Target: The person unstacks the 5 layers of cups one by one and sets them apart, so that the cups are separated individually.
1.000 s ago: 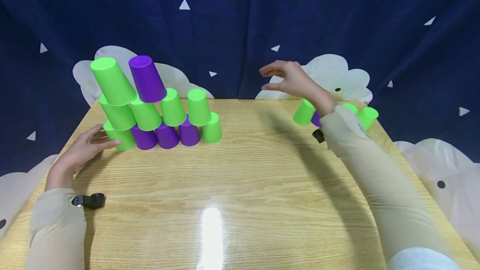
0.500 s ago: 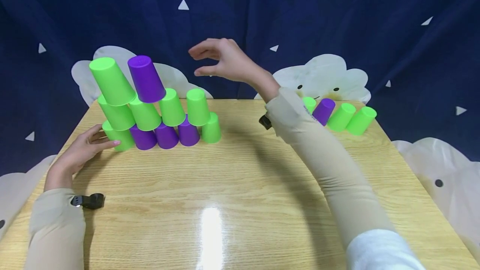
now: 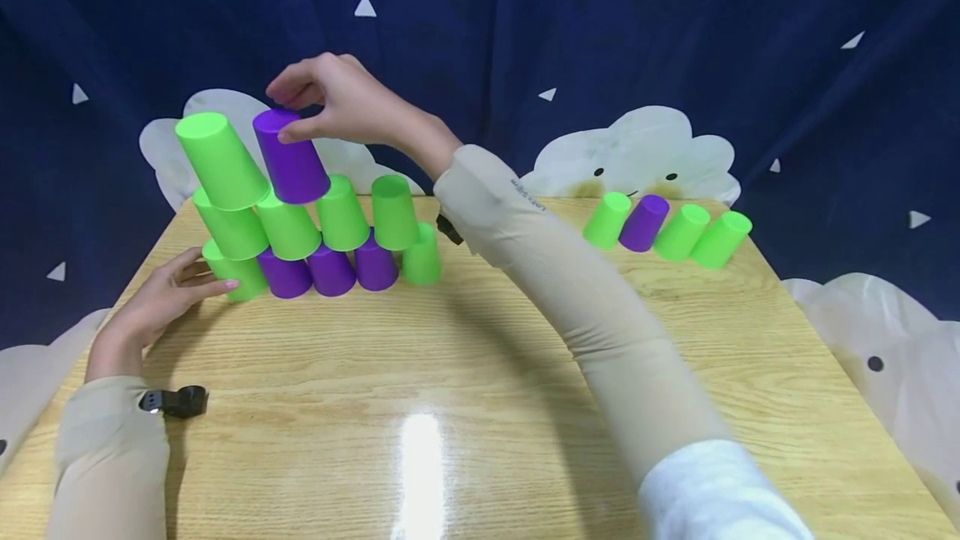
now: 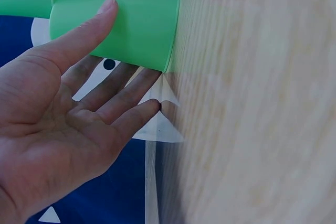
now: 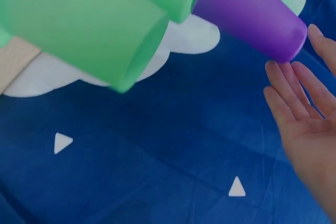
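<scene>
A pyramid of upturned cups stands at the table's (image 3: 450, 357) far left. Its top tier is a green cup (image 3: 221, 161) and a purple cup (image 3: 294, 161). My right hand (image 3: 283, 115) reaches over from the right. Its thumb touches the purple cup's side and its fingers arch over the cup's top. In the right wrist view the hand (image 5: 302, 61) is spread, with its fingers straight beside the purple cup's (image 5: 247, 11) end. My left hand (image 3: 180, 286) lies open on the table, its thumb against the bottom-left green cup (image 3: 240, 273), as the left wrist view shows (image 4: 131, 30).
Several loose cups stand in a row at the far right: a green one (image 3: 607, 221), a purple one (image 3: 643, 223) and two more green ones (image 3: 681, 232). A dark blue curtain with white clouds hangs behind the table. The table's left edge (image 4: 168, 108) is under my left fingers.
My right hand has swung from the loose cups at the right, up and left across the table, to the top purple cup. The left hand has stayed put.
</scene>
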Demonstrator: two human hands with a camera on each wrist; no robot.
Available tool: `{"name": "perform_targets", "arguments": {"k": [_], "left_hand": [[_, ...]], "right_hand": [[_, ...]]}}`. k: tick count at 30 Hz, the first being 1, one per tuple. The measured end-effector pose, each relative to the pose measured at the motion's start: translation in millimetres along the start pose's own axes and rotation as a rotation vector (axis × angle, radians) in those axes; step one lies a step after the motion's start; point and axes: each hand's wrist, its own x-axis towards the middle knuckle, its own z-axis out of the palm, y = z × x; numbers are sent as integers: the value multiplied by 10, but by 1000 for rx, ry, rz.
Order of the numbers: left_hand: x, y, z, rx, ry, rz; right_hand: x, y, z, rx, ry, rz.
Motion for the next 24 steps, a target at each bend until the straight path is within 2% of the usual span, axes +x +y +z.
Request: {"name": "perform_targets", "arguments": {"k": [13,24], "left_hand": [[8,-18,10,-3,2,3],[13,3,12,11,1,5]], "right_hand": [[41,16,99,25,-2,18],[-126,12,-81,73,61,-7]]}}
